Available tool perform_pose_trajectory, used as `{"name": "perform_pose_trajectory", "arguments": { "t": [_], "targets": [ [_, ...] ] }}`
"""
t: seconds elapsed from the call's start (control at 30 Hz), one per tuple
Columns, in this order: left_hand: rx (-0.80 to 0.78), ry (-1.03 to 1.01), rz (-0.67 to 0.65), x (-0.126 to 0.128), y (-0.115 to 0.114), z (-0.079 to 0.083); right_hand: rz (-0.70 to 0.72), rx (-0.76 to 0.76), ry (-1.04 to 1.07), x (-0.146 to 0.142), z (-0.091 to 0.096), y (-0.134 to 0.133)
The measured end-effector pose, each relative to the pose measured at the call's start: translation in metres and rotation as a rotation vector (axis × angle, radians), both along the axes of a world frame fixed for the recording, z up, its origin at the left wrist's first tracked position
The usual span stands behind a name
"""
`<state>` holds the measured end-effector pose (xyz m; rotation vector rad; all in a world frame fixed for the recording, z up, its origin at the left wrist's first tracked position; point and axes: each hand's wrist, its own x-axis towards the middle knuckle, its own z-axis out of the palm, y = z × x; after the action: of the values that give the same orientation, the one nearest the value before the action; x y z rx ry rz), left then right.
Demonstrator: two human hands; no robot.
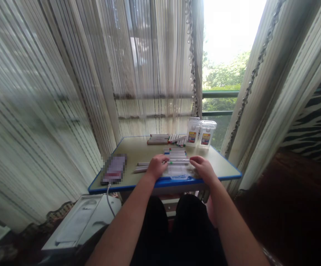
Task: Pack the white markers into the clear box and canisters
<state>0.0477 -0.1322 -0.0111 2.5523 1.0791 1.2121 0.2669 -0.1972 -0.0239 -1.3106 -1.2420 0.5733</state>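
Note:
Between my two hands lies a white marker (180, 162) with a green end, level above a clear plastic case (178, 170). My left hand (157, 166) pinches the marker's left end, its fingers closed. At the opposite end, the closed fingertips of my right hand (204, 168) grip the same marker. The case lies flat at the table's front edge, with a row of markers (175, 152) in its far part. Several loose markers (141, 168) lie just left of my left hand, partly hidden by it.
Two clear upright cases (206, 136) with labels stand at the table's back right. Several more markers (158, 139) lie along the back. A blurred phone (115, 168) with a cable (109, 199) rests on the left of the blue-edged table (221, 162). Curtains (154, 74) hang behind.

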Motion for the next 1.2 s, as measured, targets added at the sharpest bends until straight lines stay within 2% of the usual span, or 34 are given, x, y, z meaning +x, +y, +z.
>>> {"name": "perform_pose_trajectory", "arguments": {
  "t": [0.63,0.8,1.2],
  "targets": [
    [-0.038,0.134,0.055,0.0017,-0.0004,-0.0014,-0.091,-0.056,-0.351,-0.0006,-0.003,0.002],
    [-0.05,0.169,0.074,0.0021,-0.0027,0.0007,-0.11,-0.012,-0.463,-0.0029,-0.0024,0.0028],
    [-0.06,0.196,0.085,0.0017,-0.0047,0.0011,-0.148,0.007,-0.531,-0.0033,-0.0063,0.0048]
  ]
}}
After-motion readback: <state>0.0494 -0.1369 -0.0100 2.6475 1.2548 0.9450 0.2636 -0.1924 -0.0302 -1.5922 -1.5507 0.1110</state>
